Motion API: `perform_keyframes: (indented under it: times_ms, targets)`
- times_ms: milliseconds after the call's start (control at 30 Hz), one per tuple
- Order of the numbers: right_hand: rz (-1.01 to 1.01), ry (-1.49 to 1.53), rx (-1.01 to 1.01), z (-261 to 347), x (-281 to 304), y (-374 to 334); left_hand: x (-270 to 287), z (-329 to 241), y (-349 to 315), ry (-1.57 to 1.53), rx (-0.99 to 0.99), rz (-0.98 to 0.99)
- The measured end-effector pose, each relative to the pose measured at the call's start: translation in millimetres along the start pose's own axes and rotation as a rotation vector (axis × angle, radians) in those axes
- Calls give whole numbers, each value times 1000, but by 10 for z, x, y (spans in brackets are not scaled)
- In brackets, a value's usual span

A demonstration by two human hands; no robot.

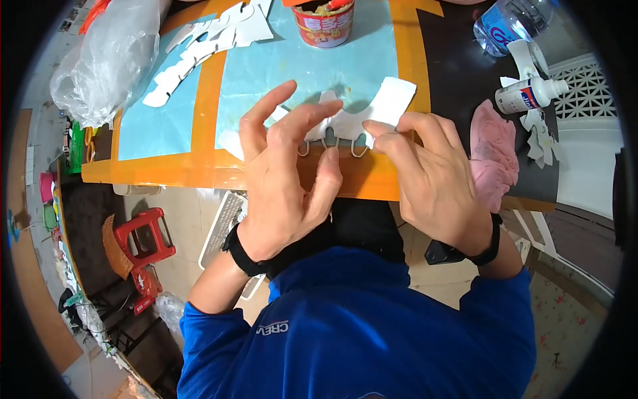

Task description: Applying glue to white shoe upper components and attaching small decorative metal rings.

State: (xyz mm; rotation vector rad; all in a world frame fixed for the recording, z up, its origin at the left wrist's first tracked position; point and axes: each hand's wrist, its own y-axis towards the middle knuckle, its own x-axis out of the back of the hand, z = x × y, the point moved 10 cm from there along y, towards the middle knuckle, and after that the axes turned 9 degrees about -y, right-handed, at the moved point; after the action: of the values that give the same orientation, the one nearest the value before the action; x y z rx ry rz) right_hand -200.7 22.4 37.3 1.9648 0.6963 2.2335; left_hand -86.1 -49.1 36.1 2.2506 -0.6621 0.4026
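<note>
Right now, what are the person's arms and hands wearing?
Both hands are bare, with no gloves or rings that show. The left hand has a black band around its wrist, and the right hand has a black wrist strap too. Bright blue sleeves are pushed up the forearms, part of a blue top with small white lettering.
</note>
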Motion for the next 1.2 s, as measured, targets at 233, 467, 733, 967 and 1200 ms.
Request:
perform_keyframes:
  times_ms: [233, 467, 733, 967, 1200]
  targets:
    - [-29, -33, -41, 24, -17, 9, -281, -85, 30, 211, -177, 165]
    - [-42, -129, -99, 77, -53, -66, -382, -48, -40, 320, -153, 158]
    - [-13, -111, -79, 114, -95, -60, -435, -110, -30, 387, -108, 85]
    - [32, 119, -67, 178, -229, -14, -187, -98, -209, 376, -89, -65]
    - [30, 321, -24, 301, -344, 117, 6, -124, -379, 408, 8, -235]
